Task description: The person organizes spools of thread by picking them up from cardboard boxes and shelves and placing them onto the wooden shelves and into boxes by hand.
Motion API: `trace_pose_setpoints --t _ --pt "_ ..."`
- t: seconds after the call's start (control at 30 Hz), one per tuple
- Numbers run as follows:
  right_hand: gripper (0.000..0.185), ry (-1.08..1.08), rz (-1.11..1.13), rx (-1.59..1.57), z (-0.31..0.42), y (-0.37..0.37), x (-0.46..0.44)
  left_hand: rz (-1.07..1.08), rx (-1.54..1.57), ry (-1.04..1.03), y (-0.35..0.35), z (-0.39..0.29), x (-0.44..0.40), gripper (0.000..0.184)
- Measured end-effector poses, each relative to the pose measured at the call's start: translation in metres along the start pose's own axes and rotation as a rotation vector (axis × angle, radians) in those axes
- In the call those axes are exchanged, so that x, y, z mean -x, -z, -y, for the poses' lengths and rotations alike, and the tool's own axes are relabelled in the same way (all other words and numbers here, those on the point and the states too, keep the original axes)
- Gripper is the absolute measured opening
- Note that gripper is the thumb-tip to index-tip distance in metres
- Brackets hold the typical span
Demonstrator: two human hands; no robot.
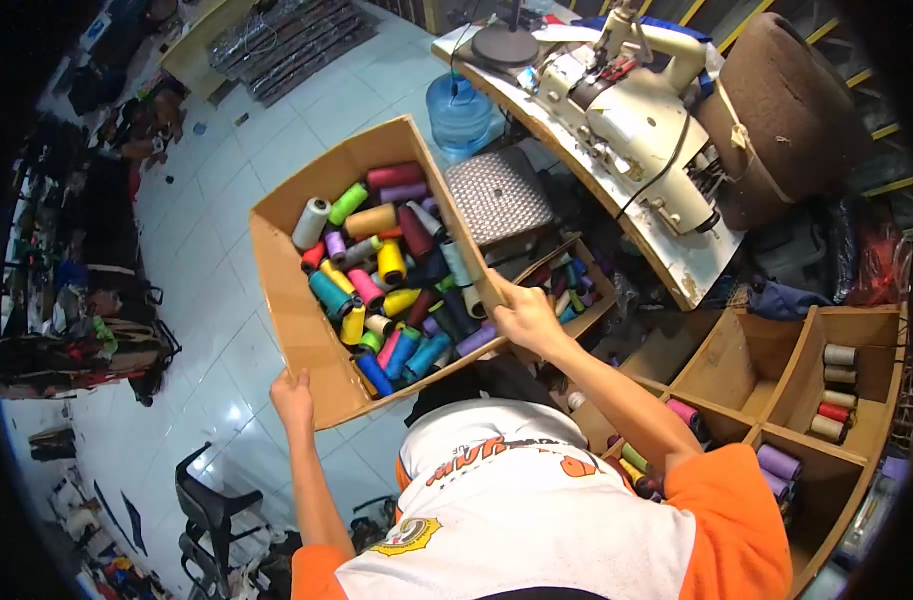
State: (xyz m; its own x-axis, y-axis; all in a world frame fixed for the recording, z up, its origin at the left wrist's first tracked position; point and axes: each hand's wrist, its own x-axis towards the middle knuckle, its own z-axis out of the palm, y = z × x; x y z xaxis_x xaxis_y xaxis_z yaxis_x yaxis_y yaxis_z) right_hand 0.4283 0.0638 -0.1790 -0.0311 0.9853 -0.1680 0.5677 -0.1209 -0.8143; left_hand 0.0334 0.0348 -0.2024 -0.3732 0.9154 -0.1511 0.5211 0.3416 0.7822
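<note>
Between my two hands is a cardboard box (pixel 322 185), open at the top and tilted. Many thread spools (pixel 390 262) in green, yellow, blue, maroon, purple and white lie jumbled inside it. My left hand (pixel 294 399) grips the box's near left corner, thumb over the rim. Across from it, my right hand (pixel 527 318) is closed on the right-hand edge, next to a second smaller box (pixel 602 290) of spools below. The undersides of both hands are hidden by the cardboard.
A wooden compartment shelf (pixel 722 365) with spools stands at the right. Above it is a table (pixel 677 270) carrying a sewing machine (pixel 637 125). A textured stool (pixel 499 195) and a blue water jug (pixel 460 110) are beyond the box. A black chair (pixel 212 500) stands lower left.
</note>
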Motion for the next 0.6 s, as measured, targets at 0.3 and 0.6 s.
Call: trace_pose_setpoints --t 0.3,0.6 --pt "0.053 0.136 -0.192 0.063 -0.090 0.144 -0.135 0.026 0.046 -0.046 -0.181 -0.071 -0.079 0.015" --pt "0.047 -0.094 -0.140 0.421 -0.120 0.195 -0.205 0.708 0.249 0.394 -0.269 -0.092 -0.095 0.023"
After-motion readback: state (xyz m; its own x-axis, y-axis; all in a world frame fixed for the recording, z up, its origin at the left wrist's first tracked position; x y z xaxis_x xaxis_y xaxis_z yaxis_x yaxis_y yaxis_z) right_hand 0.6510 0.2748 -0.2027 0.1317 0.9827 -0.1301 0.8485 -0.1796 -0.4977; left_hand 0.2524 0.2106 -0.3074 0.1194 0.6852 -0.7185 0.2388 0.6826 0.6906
